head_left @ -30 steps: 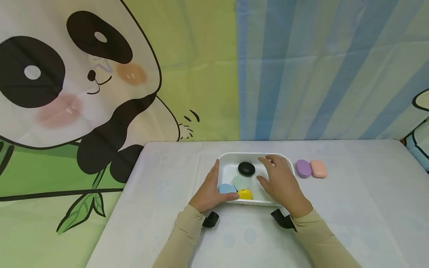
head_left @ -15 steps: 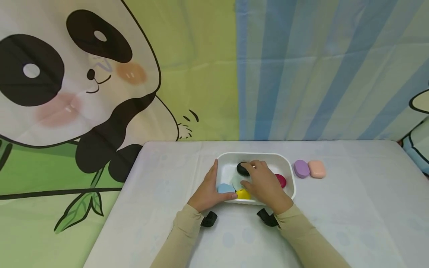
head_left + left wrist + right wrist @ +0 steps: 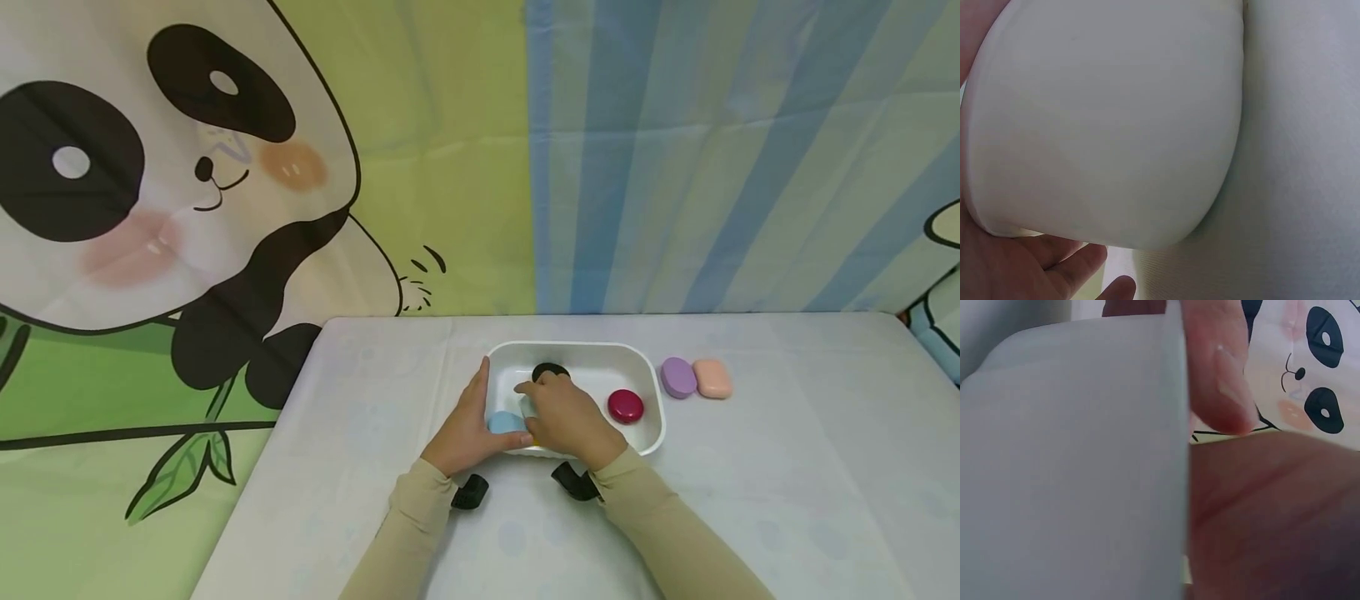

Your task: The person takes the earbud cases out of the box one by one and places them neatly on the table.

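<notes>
In the head view, a white tray (image 3: 600, 354) with rounded corners lies on the table. My left hand (image 3: 468, 429) holds its left end, thumb over the front rim and fingers along the side wall. My right hand (image 3: 566, 417) reaches inside, with bent fingers over several smooth rounded pieces. A black oval piece (image 3: 550, 369) shows just beyond its fingers. To its left are a pale green piece (image 3: 527, 408) and a light blue piece (image 3: 506, 422). A yellow piece is almost covered by the hand. A glossy red round piece (image 3: 626, 406) sits apart at the tray's right.
A purple oval piece (image 3: 678, 377) and a peach rounded-square piece (image 3: 712, 378) lie side by side on the white tablecloth (image 3: 810, 467), right of the tray. Behind the table hangs a cloth with a printed panda (image 3: 247, 217). Black curved mounts (image 3: 470, 492) sit at both wrists.
My right hand has moved left inside the tray, uncovering the red piece and covering most of the yellow one. The left hand has stayed on the tray's left end.
</notes>
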`<action>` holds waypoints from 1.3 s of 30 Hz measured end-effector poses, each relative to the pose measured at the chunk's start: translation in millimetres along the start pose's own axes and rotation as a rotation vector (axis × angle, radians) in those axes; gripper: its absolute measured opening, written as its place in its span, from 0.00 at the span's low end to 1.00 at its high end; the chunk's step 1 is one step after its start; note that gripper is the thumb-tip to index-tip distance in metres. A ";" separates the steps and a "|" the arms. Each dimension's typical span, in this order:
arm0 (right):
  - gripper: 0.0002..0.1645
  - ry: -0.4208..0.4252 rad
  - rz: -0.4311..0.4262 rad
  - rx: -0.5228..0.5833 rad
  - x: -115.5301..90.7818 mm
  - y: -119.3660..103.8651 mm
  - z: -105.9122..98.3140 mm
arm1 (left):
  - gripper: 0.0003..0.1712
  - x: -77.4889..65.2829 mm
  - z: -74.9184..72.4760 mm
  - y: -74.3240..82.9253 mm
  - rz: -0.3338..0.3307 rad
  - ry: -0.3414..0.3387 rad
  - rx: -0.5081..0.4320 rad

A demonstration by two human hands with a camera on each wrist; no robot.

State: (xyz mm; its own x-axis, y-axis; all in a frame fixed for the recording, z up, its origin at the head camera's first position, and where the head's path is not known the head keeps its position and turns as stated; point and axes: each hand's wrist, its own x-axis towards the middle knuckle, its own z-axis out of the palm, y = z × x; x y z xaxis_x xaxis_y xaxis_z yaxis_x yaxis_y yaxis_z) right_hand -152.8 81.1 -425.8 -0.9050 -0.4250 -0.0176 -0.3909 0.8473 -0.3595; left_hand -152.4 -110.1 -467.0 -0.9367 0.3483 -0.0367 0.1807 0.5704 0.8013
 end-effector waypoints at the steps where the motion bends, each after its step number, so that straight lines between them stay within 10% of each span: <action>1: 0.26 -0.016 0.005 -0.003 0.7 -0.9 -0.8 | 0.77 -0.2 -0.1 0.2 -0.001 0.000 0.000; 39: 0.34 0.078 0.046 0.130 -15.9 16.7 -11.4 | 0.78 2.0 0.5 -3.3 0.003 0.007 -0.007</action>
State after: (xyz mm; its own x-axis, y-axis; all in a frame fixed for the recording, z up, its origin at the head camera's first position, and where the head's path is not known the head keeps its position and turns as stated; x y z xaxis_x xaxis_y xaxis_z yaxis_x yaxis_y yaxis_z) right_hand -146.9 105.6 -420.9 -0.9338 -0.3562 0.0342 -0.3283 0.8147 -0.4779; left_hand -154.7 -110.9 -470.0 -0.9382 0.3447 -0.0300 0.1816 0.5644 0.8053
